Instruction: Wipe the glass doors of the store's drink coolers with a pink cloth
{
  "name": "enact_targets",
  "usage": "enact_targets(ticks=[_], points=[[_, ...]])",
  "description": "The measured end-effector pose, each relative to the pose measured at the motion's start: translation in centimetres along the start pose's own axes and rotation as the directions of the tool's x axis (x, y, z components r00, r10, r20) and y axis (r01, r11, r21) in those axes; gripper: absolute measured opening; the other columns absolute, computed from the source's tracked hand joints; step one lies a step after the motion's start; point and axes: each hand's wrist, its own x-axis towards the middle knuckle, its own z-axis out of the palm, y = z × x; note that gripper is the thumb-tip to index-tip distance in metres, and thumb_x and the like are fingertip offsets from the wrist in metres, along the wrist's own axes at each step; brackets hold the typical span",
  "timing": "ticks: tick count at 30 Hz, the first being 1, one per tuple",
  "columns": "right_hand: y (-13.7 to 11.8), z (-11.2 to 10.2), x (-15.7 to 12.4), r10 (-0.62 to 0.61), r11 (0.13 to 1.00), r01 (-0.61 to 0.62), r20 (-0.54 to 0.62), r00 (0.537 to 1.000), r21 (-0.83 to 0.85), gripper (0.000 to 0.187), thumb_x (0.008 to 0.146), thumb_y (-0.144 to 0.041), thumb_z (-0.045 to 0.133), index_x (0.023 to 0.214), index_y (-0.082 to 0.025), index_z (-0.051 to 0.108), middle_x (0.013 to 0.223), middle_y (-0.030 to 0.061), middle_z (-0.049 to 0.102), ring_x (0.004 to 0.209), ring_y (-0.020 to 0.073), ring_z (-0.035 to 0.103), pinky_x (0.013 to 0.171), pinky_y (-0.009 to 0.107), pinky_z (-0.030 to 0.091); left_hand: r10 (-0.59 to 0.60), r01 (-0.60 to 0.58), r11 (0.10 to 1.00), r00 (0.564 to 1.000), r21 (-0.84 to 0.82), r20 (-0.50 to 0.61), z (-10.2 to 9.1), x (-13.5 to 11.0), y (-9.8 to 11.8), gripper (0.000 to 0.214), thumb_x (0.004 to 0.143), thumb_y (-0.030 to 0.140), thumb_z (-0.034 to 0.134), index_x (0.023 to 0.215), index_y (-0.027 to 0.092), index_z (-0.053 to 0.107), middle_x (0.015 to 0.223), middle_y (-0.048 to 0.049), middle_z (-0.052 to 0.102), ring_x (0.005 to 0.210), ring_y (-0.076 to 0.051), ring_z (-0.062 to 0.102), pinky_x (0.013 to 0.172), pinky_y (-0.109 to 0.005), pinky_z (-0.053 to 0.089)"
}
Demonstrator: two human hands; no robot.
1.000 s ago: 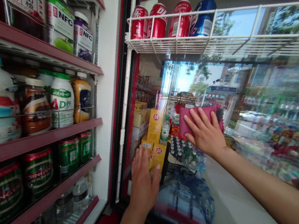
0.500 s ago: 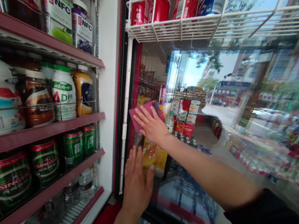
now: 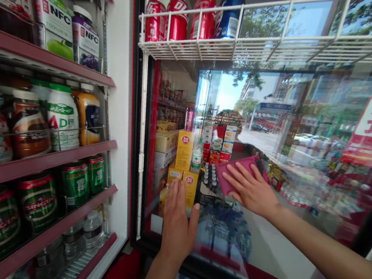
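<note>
An open fridge door of glass [image 3: 305, 145] stands in front of me, swung out to the right. My left hand [image 3: 178, 221] lies flat on the lower part of the glass with fingers stretched out. My right hand [image 3: 252, 190] presses a pink cloth [image 3: 233, 172] against the glass a little higher and to the right, fingers spread over it. Through and on the glass I see boxes, bottles and a street reflection.
A white wire rack [image 3: 230, 47] on the door holds red cans [image 3: 177, 19] and a blue can [image 3: 229, 14]. On the left, red fridge shelves [image 3: 49, 159] carry juice bottles [image 3: 55, 25], yoghurt drinks [image 3: 61, 121], green beer cans [image 3: 75, 183] and water bottles [image 3: 92, 229].
My right hand swept the pink cloth left across the glass, then back right and lower. My left hand stayed flat in about the same place on the glass.
</note>
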Motion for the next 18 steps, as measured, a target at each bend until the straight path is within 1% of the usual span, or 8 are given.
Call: enact_targets(ticks=[2,4,5,7,10,12,15,18], points=[[1.8,-0.9,-2.2,0.07,0.997,-0.07,-0.008,0.998,-0.02,0.074,0.104,-0.057,0.066,0.169,-0.027,0.047,0.175,0.0102,0.048,0.166,0.0334,0.037,0.14,0.06,0.007,-0.005,0.005,1.0,1.0,-0.02,0.017,0.1,-0.3,0.1,0.08,0.108,0.039,0.053,0.177,0.027,0.015,0.182,-0.0155,0.031,0.17,-0.032,0.03,0.134,-0.063,0.038],[2.7,-1.4,-3.4,0.129,0.991,-0.13,-0.012,0.992,-0.031,0.071,0.103,-0.055,0.067,0.167,-0.028,0.05,0.174,0.012,0.049,0.164,0.0362,0.039,0.139,0.063,0.013,-0.013,0.013,0.999,1.0,-0.032,0.025,0.3,-0.6,0.0,0.079,0.108,0.04,0.053,0.177,0.028,0.016,0.183,-0.0149,0.03,0.171,-0.031,0.029,0.135,-0.063,0.037],[2.8,-1.6,-3.5,0.154,0.987,-0.154,-0.01,0.988,-0.035,0.07,0.103,-0.054,0.068,0.166,-0.027,0.051,0.174,0.0126,0.049,0.164,0.0377,0.04,0.138,0.065,0.014,-0.018,0.019,0.999,0.999,-0.034,0.027,0.3,-0.7,-0.1,0.079,0.108,0.04,0.053,0.177,0.028,0.015,0.183,-0.015,0.03,0.171,-0.031,0.029,0.135,-0.063,0.037],[2.2,-1.5,-2.9,0.193,0.98,-0.193,-0.005,0.981,-0.04,0.069,0.102,-0.048,0.07,0.165,-0.026,0.053,0.174,0.0139,0.048,0.165,0.0408,0.038,0.137,0.069,0.015,-0.03,0.031,0.999,0.999,-0.034,0.032,0.4,-0.8,-0.4,0.079,0.108,0.04,0.052,0.177,0.027,0.014,0.183,-0.0152,0.03,0.171,-0.031,0.029,0.135,-0.063,0.037],[0.3,-0.9,-0.2,0.237,0.971,-0.237,-0.006,0.971,-0.042,0.072,0.099,-0.04,0.072,0.166,-0.023,0.051,0.176,0.0162,0.044,0.166,0.044,0.034,0.136,0.074,0.012,-0.055,0.056,0.998,0.998,-0.03,0.032,0.4,-0.9,-1.2,0.079,0.108,0.04,0.052,0.177,0.027,0.016,0.183,-0.0164,0.03,0.171,-0.032,0.029,0.134,-0.063,0.037],[-1.3,-0.3,2.4,0.222,0.975,-0.222,-0.007,0.975,-0.023,0.075,0.099,-0.037,0.071,0.169,-0.023,0.047,0.178,0.0158,0.041,0.168,0.0434,0.031,0.136,0.073,0.01,-0.065,0.065,0.997,0.998,-0.029,0.024,0.3,-0.8,-1.8,0.078,0.108,0.04,0.053,0.176,0.026,0.017,0.182,-0.0172,0.031,0.171,-0.033,0.028,0.134,-0.063,0.037],[-3.5,0.7,6.9,0.133,0.99,-0.133,0.01,0.991,0.041,0.078,0.102,-0.036,0.067,0.173,-0.025,0.039,0.181,0.0121,0.035,0.17,0.0404,0.027,0.138,0.071,0.007,-0.08,0.08,0.996,0.997,-0.03,0.003,-0.1,-0.9,-2.8,0.078,0.108,0.04,0.053,0.176,0.026,0.019,0.182,-0.0173,0.032,0.171,-0.033,0.029,0.135,-0.064,0.036],[-5.4,1.7,11.6,0.0,0.991,-0.004,0.034,0.999,0.136,0.076,0.106,-0.039,0.063,0.174,-0.023,0.035,0.183,0.0103,0.03,0.171,0.0382,0.024,0.139,0.07,0.007,-0.12,0.12,0.993,0.993,-0.025,-0.008,-0.7,-1.3,-3.8,0.077,0.107,0.041,0.054,0.176,0.027,0.021,0.182,-0.0167,0.032,0.171,-0.032,0.029,0.135,-0.064,0.036]])
